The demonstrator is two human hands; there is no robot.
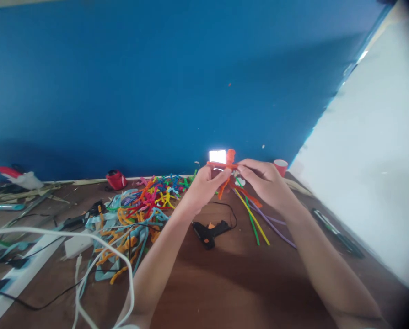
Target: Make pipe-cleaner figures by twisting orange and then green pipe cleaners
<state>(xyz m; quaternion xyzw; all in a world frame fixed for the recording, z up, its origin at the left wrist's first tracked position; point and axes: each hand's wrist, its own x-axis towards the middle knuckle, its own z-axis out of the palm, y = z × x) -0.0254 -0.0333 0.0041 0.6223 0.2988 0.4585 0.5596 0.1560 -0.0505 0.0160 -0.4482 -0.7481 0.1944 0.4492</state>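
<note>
My left hand (204, 185) is closed on an orange pipe-cleaner figure (230, 157), held up above the table. The figure has a coiled upright part on top, a straight piece across it and strands hanging below. Thumb and fingers of my right hand (264, 178) pinch the right end of the crosswise orange piece. Behind the figure glows a bright phone screen (217, 156), partly covered by it. Below my hands a black glue gun (209, 233) lies on the table. Green, yellow and purple pipe cleaners (254, 219) lie beneath my right hand.
A tangled heap of colourful pipe cleaners (139, 214) spreads left of my left arm. White cables (104, 246) and a power strip (22, 278) lie at the lower left. Red cups (280, 167) and pens (336, 232) are right; a blue wall (156, 91) stands behind.
</note>
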